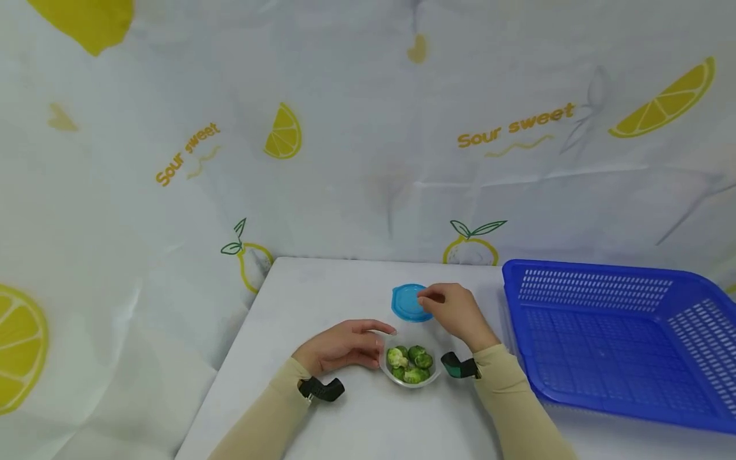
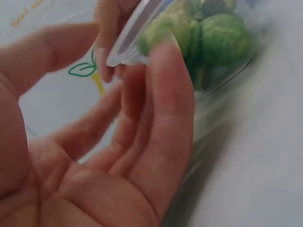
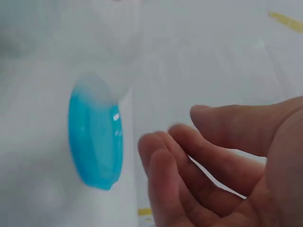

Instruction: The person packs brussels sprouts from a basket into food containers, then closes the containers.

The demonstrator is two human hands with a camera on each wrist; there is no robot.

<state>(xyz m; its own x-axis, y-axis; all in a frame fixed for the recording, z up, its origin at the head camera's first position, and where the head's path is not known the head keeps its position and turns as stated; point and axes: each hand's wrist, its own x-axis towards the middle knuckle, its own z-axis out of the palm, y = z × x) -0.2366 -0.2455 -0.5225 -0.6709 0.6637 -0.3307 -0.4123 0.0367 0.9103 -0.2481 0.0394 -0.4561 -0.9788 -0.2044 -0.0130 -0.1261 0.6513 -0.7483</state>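
Observation:
A clear round plastic container (image 1: 394, 379) with several green Brussels sprouts (image 1: 415, 375) stands on the white table. My left hand (image 1: 347, 345) is at its left side, fingers loosely bent and fingertips right at the wall. The left wrist view shows the thumb apart from the fingers and the sprouts (image 2: 226, 40) behind the fingertips. Behind the container lies a blue lid (image 1: 408, 303). My right hand (image 1: 457, 308) overlaps the lid's right edge in the head view. From the right wrist, the lid (image 3: 97, 137) appears apart from the loosely bent fingers (image 3: 163, 182), which hold nothing.
A large blue plastic basket (image 1: 592, 377) stands at the right side of the white table (image 1: 322, 287). A white sheet (image 1: 356, 128) printed with lemons hangs behind and to the left. Both wrists carry small black devices (image 1: 322, 388).

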